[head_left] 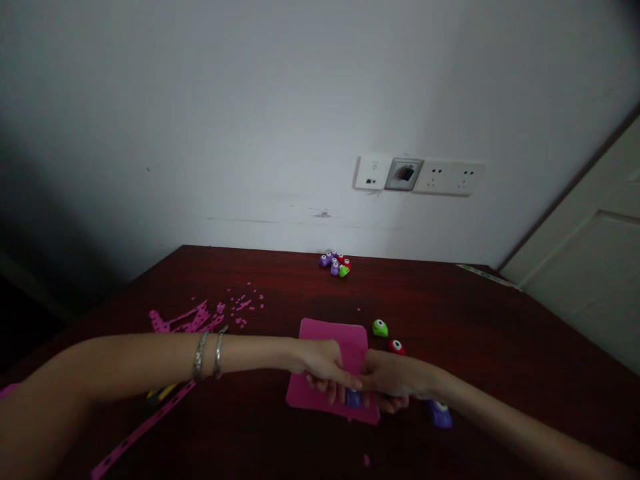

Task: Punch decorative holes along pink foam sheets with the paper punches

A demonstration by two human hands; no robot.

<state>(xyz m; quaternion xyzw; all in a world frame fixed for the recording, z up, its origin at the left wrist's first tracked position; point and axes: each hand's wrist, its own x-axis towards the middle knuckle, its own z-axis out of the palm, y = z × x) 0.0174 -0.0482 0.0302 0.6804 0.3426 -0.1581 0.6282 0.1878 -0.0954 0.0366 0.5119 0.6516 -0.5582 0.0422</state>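
Observation:
A sheet of pink paper (325, 330) lies on the dark red table. Over its lower right part, both my hands close on a small blue-purple craft punch (353, 399). My left hand (323, 363) comes in from the left with its thumb on top of the punch. From the right, my right hand (390, 377) meets it, thumb beside thumb and fingers curled underneath. Most of the punch is hidden by the fingers. Close to my right hand sit a red craft punch (397, 347) and a green one (380, 328). Another blue-purple punch (441, 415) shows beyond my right wrist.
Pink paper scraps (187, 323) and tiny cut-outs (245, 305) are scattered at the left. A punched pink strip (145, 430) lies nearer, by a yellow-and-dark tool (161, 395). Several small punches (335, 263) cluster by the wall (280, 133). Wall sockets (447, 178) are above.

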